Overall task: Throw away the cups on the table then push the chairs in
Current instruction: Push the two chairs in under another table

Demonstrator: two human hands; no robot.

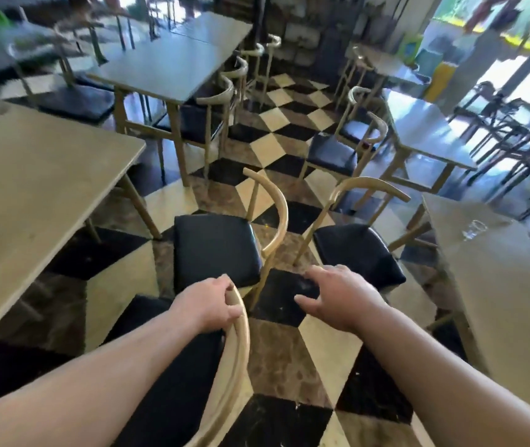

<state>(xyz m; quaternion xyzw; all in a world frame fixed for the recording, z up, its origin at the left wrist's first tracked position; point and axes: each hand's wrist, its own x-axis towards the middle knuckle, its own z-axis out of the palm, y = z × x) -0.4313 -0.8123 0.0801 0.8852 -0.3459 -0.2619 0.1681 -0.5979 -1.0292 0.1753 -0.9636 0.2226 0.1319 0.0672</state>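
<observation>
My left hand (pixel 207 306) grips the curved wooden backrest of the nearest chair (pixel 236 356), which has a black seat and stands out from the left table (pixel 31 195). My right hand (pixel 338 298) hovers open over the floor, fingers spread, touching nothing. A second chair (pixel 215 246) stands just ahead, also out in the aisle. A third chair (pixel 357 250) stands by the right table (pixel 508 301). A clear cup (pixel 475 229) stands on that right table near its far edge.
The checkered floor (pixel 286 130) forms a narrow aisle between the tables. More tables (pixel 173 62) with tucked-in chairs fill the back. Another table (pixel 418 124) with chairs stands at the right, near bright windows and dark chair frames.
</observation>
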